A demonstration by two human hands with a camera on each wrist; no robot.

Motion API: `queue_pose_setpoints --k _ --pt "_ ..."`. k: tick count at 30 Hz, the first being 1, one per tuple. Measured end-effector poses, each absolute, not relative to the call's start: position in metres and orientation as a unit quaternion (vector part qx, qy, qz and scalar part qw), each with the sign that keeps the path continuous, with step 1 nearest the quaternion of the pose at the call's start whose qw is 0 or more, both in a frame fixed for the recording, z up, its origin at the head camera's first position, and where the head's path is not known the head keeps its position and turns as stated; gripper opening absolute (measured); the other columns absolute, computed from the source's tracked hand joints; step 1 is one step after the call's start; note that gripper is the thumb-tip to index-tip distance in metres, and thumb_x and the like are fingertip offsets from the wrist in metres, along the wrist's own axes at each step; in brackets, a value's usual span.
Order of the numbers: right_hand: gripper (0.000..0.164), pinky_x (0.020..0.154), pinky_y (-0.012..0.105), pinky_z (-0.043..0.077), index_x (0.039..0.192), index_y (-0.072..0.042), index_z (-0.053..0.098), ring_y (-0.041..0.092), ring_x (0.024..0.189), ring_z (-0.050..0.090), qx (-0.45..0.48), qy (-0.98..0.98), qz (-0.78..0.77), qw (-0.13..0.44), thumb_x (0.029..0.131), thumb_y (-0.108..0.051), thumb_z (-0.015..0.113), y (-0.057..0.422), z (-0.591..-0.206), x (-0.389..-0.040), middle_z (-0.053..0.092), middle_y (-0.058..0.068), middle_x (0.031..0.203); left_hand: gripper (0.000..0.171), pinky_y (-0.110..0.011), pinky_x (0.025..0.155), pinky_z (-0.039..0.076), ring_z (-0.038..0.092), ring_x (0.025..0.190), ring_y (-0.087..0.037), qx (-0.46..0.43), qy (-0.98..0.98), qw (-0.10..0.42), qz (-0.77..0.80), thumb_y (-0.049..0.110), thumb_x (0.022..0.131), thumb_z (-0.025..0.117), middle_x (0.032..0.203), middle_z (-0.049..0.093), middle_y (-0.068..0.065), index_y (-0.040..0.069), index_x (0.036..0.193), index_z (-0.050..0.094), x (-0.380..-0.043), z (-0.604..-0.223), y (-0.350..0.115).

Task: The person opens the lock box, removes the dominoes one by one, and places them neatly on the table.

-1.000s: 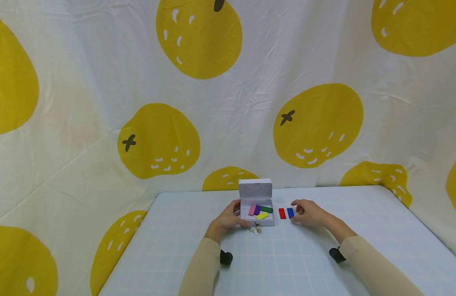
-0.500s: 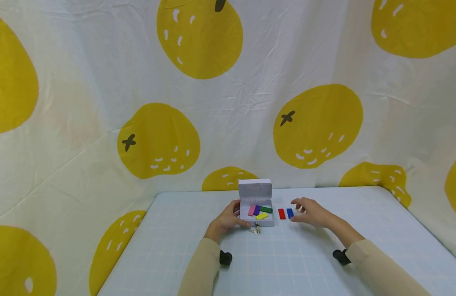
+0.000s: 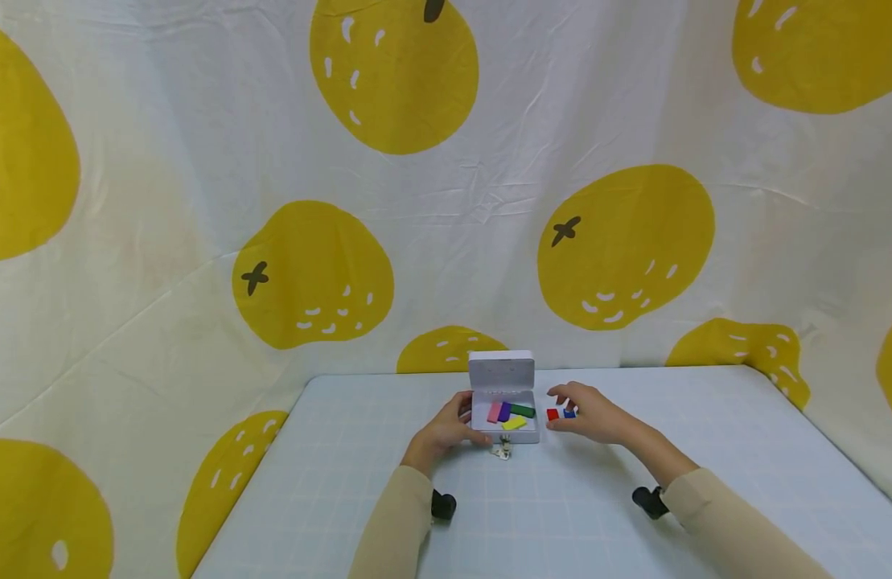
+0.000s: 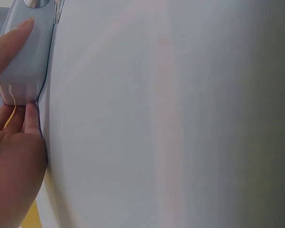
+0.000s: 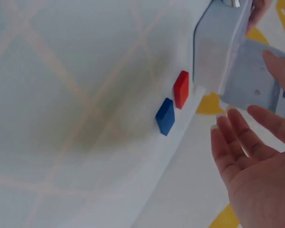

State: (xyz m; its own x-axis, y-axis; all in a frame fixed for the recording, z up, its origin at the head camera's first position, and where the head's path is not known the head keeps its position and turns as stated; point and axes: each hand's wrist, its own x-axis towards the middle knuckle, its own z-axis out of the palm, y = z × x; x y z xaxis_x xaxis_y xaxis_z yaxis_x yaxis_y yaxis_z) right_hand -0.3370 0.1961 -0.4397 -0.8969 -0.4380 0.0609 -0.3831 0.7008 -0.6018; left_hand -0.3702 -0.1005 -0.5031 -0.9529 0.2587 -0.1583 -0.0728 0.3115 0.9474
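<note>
A small white box with a lock (image 3: 525, 437) stands on the table with its lid (image 3: 501, 373) raised. Inside lie flat blocks: pink (image 3: 495, 412), purple (image 3: 505, 412), green (image 3: 522, 410) and yellow (image 3: 514, 423). My left hand (image 3: 446, 430) grips the box's left front corner, thumb on the front and fingertips at the side wall (image 4: 23, 90). To the box's right, a red block (image 5: 181, 90) and a blue block (image 5: 166, 117) lie side by side. My right hand (image 3: 596, 415) hovers above these two, thumb and fingers spread apart, holding nothing; it partly covers them in the head view.
Keys (image 3: 500, 452) hang from the lock at the box's front. The table has a pale checked cloth (image 3: 518, 515). Behind it hangs a white curtain (image 3: 489, 265) printed with large yellow fruits.
My right hand has shifted left, from beside the blue block to over both the red and blue blocks. The left hand keeps its hold on the box.
</note>
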Motion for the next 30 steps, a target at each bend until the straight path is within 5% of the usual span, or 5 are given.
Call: queue_pose_setpoints --k 30 --pt "0.048 0.09 0.047 0.057 0.127 0.009 0.061 0.035 0.099 0.061 -0.312 0.894 -0.32 0.034 0.09 -0.017 0.079 0.12 -0.451 -0.365 0.067 0.021 0.113 0.092 -0.053 0.121 0.032 0.035 0.149 -0.037 0.07 0.787 0.142 0.597 0.003 0.074 0.091 0.161 0.039 -0.011 0.015 0.151 0.042 -0.372 -0.504 -0.102"
